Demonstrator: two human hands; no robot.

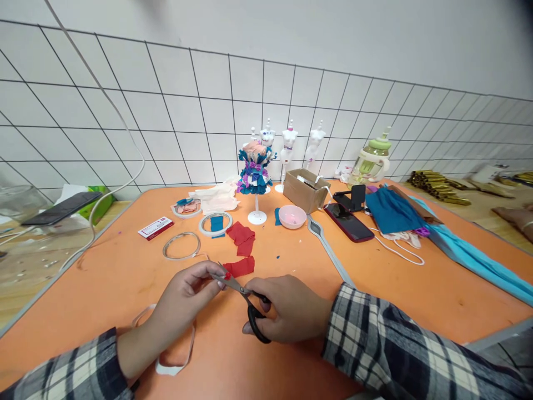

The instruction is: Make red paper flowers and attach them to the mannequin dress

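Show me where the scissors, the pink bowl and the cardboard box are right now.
Scissors (242, 290): head view, on the pivot.
Pink bowl (292, 225): head view, on the near outer wall.
Cardboard box (297, 194): head view, on the near side wall.

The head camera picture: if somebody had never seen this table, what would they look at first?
Probably the little dress form in blue, purple and pink ruffles, standing near the back middle of the orange table. Next, the black-handled scissors in the right hand at the front, their blades by a small red scrap at the left hand's fingertips.
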